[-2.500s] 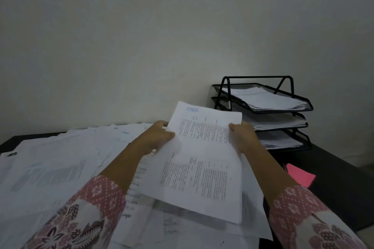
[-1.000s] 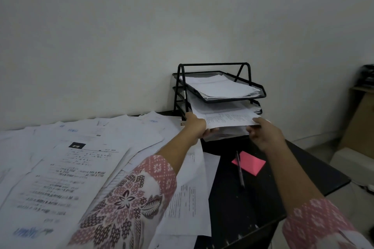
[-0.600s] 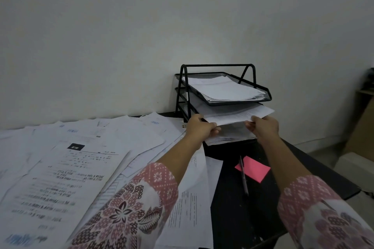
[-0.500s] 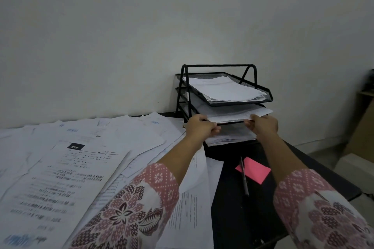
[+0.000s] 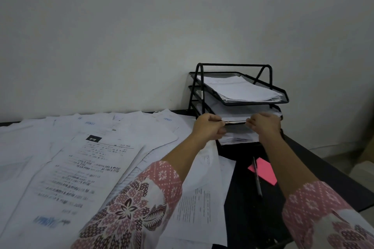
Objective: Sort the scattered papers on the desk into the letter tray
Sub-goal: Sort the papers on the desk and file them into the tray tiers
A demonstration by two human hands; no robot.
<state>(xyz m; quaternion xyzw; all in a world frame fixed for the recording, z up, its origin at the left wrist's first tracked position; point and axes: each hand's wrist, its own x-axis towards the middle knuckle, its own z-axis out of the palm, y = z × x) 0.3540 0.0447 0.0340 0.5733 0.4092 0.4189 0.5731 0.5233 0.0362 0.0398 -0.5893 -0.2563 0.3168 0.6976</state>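
Close to us, white papers (image 5: 81, 168) with black print lie spread and overlapping across the dark desk (image 5: 242, 198). A pen (image 5: 257, 180) lies over the edge of a pink note (image 5: 266, 171), just in front of the black wire letter tray (image 5: 232, 65) by the wall. All three of its shelves hold white stacks. Our left hand (image 5: 208, 127) and right hand (image 5: 265, 125) are curled, each pinching the near edge of a sheet (image 5: 234, 120) at the middle shelf.
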